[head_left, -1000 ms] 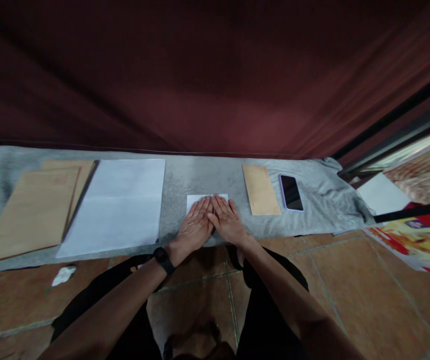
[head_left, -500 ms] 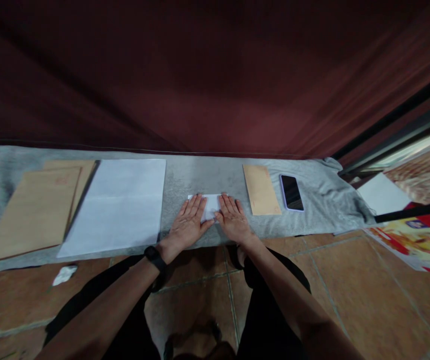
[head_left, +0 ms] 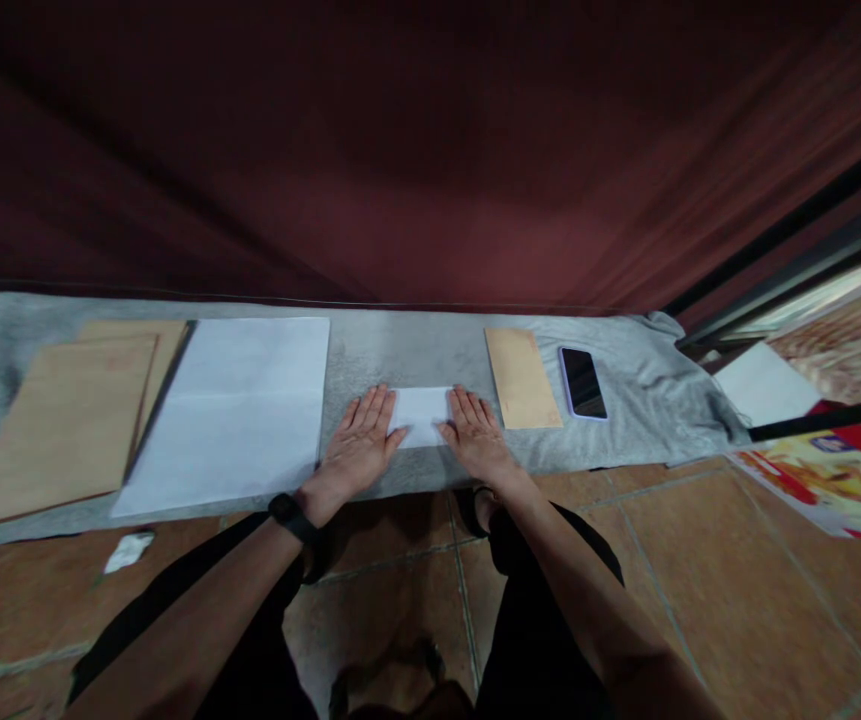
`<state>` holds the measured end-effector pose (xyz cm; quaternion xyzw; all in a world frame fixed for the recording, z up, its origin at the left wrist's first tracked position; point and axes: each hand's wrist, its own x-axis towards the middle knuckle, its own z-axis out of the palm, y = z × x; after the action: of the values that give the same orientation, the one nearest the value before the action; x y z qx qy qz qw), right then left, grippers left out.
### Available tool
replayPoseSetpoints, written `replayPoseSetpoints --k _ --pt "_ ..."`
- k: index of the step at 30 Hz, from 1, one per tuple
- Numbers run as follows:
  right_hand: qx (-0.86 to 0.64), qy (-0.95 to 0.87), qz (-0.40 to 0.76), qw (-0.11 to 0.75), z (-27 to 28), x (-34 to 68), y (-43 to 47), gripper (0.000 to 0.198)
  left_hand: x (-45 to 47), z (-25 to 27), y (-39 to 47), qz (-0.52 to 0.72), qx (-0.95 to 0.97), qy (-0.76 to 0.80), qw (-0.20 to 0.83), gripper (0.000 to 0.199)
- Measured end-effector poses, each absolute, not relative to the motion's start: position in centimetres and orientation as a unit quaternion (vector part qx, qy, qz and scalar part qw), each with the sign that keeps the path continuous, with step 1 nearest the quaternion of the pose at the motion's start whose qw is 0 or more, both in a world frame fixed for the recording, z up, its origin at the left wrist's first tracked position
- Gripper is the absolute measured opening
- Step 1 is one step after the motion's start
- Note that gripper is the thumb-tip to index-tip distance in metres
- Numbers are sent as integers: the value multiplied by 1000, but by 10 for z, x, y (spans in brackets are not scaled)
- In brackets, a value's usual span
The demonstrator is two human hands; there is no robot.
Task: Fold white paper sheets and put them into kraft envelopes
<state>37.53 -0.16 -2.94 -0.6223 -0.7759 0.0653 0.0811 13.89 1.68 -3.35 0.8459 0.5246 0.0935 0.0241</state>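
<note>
Toward the near edge of the long grey cloth-covered surface (head_left: 409,350), the bare left hand (head_left: 359,440) and the bare right hand (head_left: 477,434) lie flat and unclenched, grasping nothing, at opposite ends of the small white paper rectangle (head_left: 421,416), apparently to keep it smooth.

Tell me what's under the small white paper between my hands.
Gray cloth shows at the near and far edges of the small paper; what lies directly beneath is covered.
</note>
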Motion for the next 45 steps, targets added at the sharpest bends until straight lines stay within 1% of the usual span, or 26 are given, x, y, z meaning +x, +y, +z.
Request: replayPoseSetpoints --k 3,6,9,12,19,24,29,34,40,45 --pt "-625 -773 75 77 -24 379 -2 64 138 -34 17 90 845 527 21 68" --pt "-620 -775 79 91 -19 376 -2 64 138 -34 18 89 846 525 19 67" --pt "-574 -808 79 103 -18 365 -4 63 138 -32 18 86 847 524 21 66" --pt "-543 -831 77 97 -21 355 -8 62 138 -32 18 86 846 525 21 66" --pt "-577 -809 71 87 -27 364 -9 61 138 -33 18 82 846 527 14 65" --pt "-570 -813 79 88 -27 374 -5 60 142 -27 15 93 834 545 10 63" --pt "-567 -814 85 92 -26 373 -4 58 167 -24 8 136 863 486 23 60" --pt "-578 -808 86 81 -24 369 -6 57 192 -30 4 140 875 462 31 59" --pt "-583 -805 77 74 -26 371 -7 58 192 -32 9 118 861 494 24 65" --pt "-589 -802 73 74 -29 375 -6 62 182 -30 13 116 855 505 25 66"
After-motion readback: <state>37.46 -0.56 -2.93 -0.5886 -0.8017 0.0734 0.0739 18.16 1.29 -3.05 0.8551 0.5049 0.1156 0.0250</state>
